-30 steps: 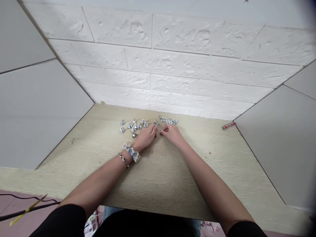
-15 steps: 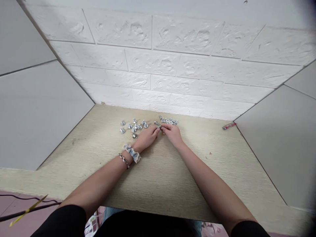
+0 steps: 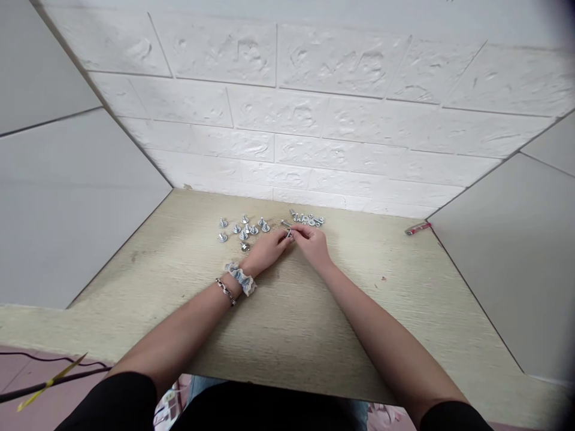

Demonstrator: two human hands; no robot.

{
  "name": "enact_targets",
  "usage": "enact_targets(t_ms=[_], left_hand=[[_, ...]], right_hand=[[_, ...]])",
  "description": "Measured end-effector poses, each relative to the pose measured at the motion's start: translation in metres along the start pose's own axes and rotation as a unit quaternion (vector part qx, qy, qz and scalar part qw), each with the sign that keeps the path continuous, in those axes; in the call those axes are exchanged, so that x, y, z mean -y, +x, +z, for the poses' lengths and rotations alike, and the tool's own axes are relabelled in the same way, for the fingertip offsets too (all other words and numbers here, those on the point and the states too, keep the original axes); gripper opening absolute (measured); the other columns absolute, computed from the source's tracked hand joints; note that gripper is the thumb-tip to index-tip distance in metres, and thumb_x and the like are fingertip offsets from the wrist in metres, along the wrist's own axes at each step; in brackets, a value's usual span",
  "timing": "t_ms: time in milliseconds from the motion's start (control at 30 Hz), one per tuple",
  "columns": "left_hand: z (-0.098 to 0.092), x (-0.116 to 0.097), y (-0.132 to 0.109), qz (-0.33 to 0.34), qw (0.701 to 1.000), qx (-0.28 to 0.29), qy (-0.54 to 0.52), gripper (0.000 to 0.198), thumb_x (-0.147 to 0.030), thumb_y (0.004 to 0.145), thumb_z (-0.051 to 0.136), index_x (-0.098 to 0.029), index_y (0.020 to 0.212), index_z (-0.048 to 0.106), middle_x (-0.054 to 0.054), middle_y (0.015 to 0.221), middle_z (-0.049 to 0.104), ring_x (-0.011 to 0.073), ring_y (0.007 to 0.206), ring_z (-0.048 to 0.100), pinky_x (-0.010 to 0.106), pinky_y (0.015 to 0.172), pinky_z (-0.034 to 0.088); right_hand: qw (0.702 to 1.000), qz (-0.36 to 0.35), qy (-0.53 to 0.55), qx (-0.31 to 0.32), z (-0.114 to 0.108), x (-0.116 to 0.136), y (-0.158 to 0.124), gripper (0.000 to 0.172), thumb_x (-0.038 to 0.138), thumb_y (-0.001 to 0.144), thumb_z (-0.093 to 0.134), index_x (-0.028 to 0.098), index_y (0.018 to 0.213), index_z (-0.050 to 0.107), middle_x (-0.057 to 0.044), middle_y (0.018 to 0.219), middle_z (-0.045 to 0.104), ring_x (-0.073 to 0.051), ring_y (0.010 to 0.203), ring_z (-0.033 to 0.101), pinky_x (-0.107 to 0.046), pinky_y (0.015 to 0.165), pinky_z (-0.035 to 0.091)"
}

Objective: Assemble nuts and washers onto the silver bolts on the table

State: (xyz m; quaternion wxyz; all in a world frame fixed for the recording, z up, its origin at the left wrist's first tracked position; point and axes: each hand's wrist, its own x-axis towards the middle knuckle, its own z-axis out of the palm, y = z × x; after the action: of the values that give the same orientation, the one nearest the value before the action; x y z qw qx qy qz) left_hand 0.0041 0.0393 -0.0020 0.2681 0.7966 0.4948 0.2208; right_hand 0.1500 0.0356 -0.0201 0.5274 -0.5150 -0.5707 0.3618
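Observation:
My left hand [image 3: 268, 250], with a scrunchie and a chain bracelet on its wrist, is closed on a small silver bolt [image 3: 288, 233]. The fingertips of my right hand [image 3: 314, 245] are pinched together at the same bolt; whether they also hold a nut or washer is too small to tell. Left of the hands stand several bolts [image 3: 254, 230] with hardware fitted near their heads. Just beyond my right fingers lies a cluster of loose bolts, nuts and washers [image 3: 311, 222], partly hidden by that hand. A single loose bolt [image 3: 284, 223] lies just past the fingertips.
The pieces lie on a pale wooden tabletop [image 3: 287, 335]. A white brick-pattern wall [image 3: 296, 158] rises behind, with grey panels [image 3: 90, 209] at both sides. A red-handled tool [image 3: 417, 228] lies by the right panel. Cables [image 3: 54, 381] hang at the lower left.
My right fingertips have shifted slightly at the bolt, and the dark round part seen between them earlier is now covered. The pieces on the table have stayed in place.

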Motion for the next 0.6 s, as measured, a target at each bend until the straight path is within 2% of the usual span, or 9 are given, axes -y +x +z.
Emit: enact_targets(t_ms=[100, 233, 333, 400, 500, 600], left_hand=[[0.0003, 0.0014, 0.0012, -0.010, 1.000, -0.025, -0.014, 0.031, -0.041, 0.089, 0.040, -0.019, 0.079, 0.059, 0.003, 0.076, 0.065, 0.0178, 0.071, 0.057, 0.028, 0.063, 0.038], [0.0002, 0.0032, 0.0029, -0.041, 0.997, -0.051, -0.041, 0.024, -0.033, 0.085, 0.046, -0.018, 0.071, 0.058, 0.001, 0.062, 0.060, 0.0169, 0.063, 0.055, 0.027, 0.060, 0.039], [0.0007, 0.0041, 0.0027, -0.043, 0.994, -0.048, -0.094, 0.018, -0.027, 0.083, 0.047, -0.018, 0.084, 0.062, -0.002, 0.057, 0.058, 0.0153, 0.059, 0.055, 0.026, 0.061, 0.042], [0.0011, 0.0041, 0.0017, -0.049, 0.990, -0.047, -0.120, 0.022, -0.024, 0.082, 0.047, -0.018, 0.097, 0.062, -0.003, 0.058, 0.058, 0.0144, 0.057, 0.056, 0.026, 0.063, 0.044], [0.0006, 0.0028, -0.0001, -0.056, 0.989, -0.066, -0.122, 0.037, -0.019, 0.078, 0.051, -0.018, 0.114, 0.058, -0.002, 0.066, 0.062, 0.0143, 0.063, 0.058, 0.027, 0.069, 0.046], [-0.0011, 0.0006, -0.0009, -0.047, 0.989, -0.069, -0.123, 0.043, -0.020, 0.075, 0.055, -0.018, 0.118, 0.057, 0.001, 0.080, 0.065, 0.0151, 0.071, 0.059, 0.027, 0.073, 0.047]], right_hand=[[0.999, -0.020, -0.024, 0.016, -0.0005, 0.0025, -0.0028, 0.020, 0.031, 0.075, 0.057, 0.018, 0.080, 0.072, -0.004, 0.084, 0.072, -0.019, 0.081, 0.066, -0.032, 0.079, 0.052], [0.995, -0.062, -0.057, 0.044, -0.0013, 0.0061, -0.0066, 0.020, 0.030, 0.078, 0.054, 0.020, 0.080, 0.071, -0.003, 0.089, 0.072, -0.019, 0.088, 0.065, -0.032, 0.084, 0.051], [0.991, -0.097, -0.066, 0.062, -0.0017, 0.0064, -0.0072, 0.021, 0.029, 0.080, 0.052, 0.021, 0.078, 0.071, -0.003, 0.091, 0.072, -0.018, 0.093, 0.064, -0.032, 0.089, 0.049], [0.987, -0.118, -0.077, 0.072, -0.0015, 0.0061, -0.0072, 0.021, 0.028, 0.081, 0.051, 0.021, 0.077, 0.070, -0.003, 0.091, 0.072, -0.018, 0.094, 0.064, -0.031, 0.090, 0.048], [0.983, -0.142, -0.090, 0.076, -0.0007, 0.0061, -0.0074, 0.020, 0.028, 0.081, 0.052, 0.020, 0.078, 0.070, -0.004, 0.090, 0.071, -0.018, 0.091, 0.064, -0.031, 0.088, 0.048], [0.981, -0.157, -0.084, 0.078, -0.0007, 0.0064, -0.0081, 0.021, 0.029, 0.082, 0.051, 0.019, 0.080, 0.069, -0.005, 0.089, 0.071, -0.018, 0.091, 0.064, -0.032, 0.088, 0.048]])
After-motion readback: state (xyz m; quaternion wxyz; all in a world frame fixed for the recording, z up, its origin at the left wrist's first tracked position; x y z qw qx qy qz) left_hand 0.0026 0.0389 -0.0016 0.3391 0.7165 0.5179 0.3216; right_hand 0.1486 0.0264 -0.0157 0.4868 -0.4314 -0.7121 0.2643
